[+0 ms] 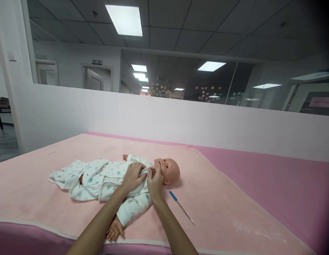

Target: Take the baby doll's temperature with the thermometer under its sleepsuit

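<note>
A baby doll point(171, 171) lies on its back, its head to the right and its legs to the left. It wears white printed baby clothes point(94, 180). At the doll's neck, my left hand point(134, 176) is closed on the collar point(145, 171) of the garment, thumb and fingers pinching the cloth. My right hand point(155, 180) pinches the same collar just under the doll's chin, with its fingers close to the doll's mouth. Parts of the collar are hidden behind my fingers.
A pen with a blue cap point(181, 208) lies right of the doll. Beneath everything is a peach-coloured mat point(220, 202) over a pink surface point(281, 177). Behind rises a low white wall point(180, 117) with glass above it.
</note>
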Demonstrator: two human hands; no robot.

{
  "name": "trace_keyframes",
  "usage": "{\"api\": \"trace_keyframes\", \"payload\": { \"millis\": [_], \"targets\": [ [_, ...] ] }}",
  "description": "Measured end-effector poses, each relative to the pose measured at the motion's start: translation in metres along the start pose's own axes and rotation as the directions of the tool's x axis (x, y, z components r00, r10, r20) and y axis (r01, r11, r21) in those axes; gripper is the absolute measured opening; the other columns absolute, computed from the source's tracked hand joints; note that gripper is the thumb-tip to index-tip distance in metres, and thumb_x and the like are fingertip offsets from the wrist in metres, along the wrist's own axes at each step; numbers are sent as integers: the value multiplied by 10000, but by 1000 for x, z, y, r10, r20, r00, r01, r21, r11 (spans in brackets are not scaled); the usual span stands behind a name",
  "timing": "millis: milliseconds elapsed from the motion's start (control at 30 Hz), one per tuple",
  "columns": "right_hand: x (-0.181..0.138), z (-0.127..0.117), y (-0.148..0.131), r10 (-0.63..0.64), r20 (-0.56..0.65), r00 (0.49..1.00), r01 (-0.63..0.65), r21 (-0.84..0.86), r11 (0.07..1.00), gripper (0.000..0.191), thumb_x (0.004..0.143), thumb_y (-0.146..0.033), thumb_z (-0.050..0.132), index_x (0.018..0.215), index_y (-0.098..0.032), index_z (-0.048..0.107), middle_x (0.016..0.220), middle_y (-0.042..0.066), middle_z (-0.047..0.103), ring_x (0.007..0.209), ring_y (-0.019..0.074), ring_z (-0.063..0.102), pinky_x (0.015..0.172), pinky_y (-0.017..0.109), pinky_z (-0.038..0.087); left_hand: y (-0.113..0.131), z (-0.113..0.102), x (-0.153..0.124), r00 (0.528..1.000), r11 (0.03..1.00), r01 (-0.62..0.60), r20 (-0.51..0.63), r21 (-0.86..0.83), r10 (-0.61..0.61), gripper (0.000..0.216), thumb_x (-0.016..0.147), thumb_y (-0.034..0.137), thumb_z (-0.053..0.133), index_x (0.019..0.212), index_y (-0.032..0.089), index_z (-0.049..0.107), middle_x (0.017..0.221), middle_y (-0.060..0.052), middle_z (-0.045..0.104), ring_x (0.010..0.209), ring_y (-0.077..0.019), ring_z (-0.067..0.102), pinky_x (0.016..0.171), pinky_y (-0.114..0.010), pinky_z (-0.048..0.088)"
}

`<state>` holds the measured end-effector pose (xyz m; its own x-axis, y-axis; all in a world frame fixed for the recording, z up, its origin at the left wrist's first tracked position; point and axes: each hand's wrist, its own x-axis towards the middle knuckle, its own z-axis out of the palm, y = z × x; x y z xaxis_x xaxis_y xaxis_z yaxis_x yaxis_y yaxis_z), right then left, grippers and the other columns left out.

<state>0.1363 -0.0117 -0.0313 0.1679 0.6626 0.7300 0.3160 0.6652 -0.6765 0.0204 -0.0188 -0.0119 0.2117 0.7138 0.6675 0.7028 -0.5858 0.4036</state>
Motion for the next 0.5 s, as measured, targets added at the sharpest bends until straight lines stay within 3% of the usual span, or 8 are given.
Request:
{"api": "trace_keyframes", "payload": {
  "millis": [333, 500],
  "targets": [
    [0, 0, -1, -13, -14, 1000, 12, -38, 999, 381, 823, -180, 396, 1201, -160, 440, 791, 47, 612, 735, 163, 592, 698, 292, 479, -3, 0, 2, 996, 996, 58, 67, -65, -53, 114, 791, 286, 482, 839, 219, 561, 897, -5, 586, 907, -188, 492, 847, -334, 340],
    [1, -1, -1, -48, -29, 998, 44, -134, 990, 260, 829, -218, 391, 1000, -159, 579, 907, 83, 642, 842, 182, 596, 750, 304, 469, -5, 0, 2, 995, 993, 72, 74, -95, -65, 121, 784, 257, 472, 848, 220, 567, 958, -12, 576, 947, -195, 481, 880, -352, 333]
  ]
}}
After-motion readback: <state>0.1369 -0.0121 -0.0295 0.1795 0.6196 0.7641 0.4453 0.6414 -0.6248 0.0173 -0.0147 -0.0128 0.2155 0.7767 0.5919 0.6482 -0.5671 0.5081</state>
